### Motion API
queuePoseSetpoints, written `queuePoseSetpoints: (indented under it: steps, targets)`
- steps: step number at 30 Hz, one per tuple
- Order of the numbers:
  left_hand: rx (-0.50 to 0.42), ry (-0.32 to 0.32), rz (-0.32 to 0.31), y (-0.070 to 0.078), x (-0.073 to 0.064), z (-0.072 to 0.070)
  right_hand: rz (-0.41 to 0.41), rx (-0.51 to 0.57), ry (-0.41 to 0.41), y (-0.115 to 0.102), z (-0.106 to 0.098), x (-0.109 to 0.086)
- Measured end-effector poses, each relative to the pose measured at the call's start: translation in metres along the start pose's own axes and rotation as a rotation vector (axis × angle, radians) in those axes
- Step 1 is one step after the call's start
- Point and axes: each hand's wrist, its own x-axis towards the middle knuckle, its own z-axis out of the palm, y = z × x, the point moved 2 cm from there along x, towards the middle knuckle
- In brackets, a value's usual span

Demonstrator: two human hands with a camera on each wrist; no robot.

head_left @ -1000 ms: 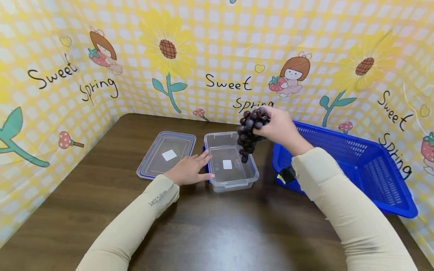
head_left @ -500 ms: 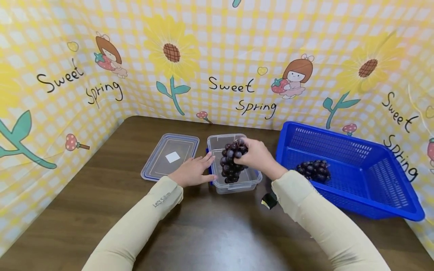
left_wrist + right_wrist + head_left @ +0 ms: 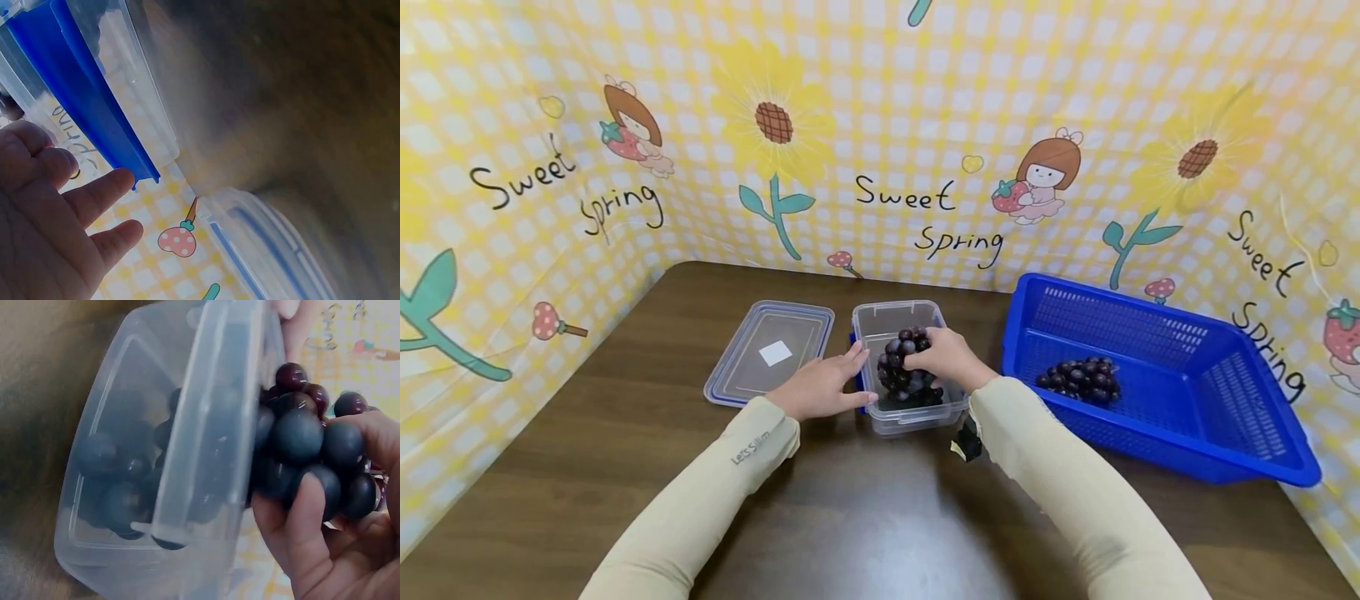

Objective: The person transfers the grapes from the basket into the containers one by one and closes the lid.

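A bunch of dark purple grapes (image 3: 901,367) hangs partly inside a clear plastic container (image 3: 895,423). My right hand (image 3: 951,358) grips the bunch near its top, above the right rim. In the right wrist view, the lower grapes (image 3: 125,506) show through the container wall while fingers (image 3: 306,519) curl round the upper ones. My left hand (image 3: 820,385) lies with its fingers extended at the container's left side. The left wrist view shows those fingertips (image 3: 128,178) at the blue side latch (image 3: 81,94).
The container's lid (image 3: 741,367), clear with a blue seal, lies flat to the left. A blue perforated basket (image 3: 1210,417) stands at the right with another bunch of grapes (image 3: 1078,381) in it. A patterned cloth (image 3: 887,125) rises behind the brown table (image 3: 850,517).
My right hand has carried the grapes left and down from above the container's right rim into it. The bunch in the basket has come into view. My left hand stays at the container's side.
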Motion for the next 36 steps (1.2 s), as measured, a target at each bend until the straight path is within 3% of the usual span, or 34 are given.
queuePoseSetpoints:
  steps: [7,13,26,36]
  targets:
    - [-0.006,0.01,0.009,0.001,-0.001,0.001,0.124,0.171,0.001,-0.001,0.007,0.016]
    - [0.008,0.004,0.012,0.003,0.002,0.002,0.175,0.243,-0.019,0.002,0.011,0.022]
    - [0.044,-0.013,-0.01,0.005,-0.002,-0.005,0.149,-0.049,-0.145,0.002,0.013,0.027]
    - [0.052,-0.013,-0.013,0.005,-0.001,-0.005,0.067,-0.181,-0.117,0.003,0.007,0.03]
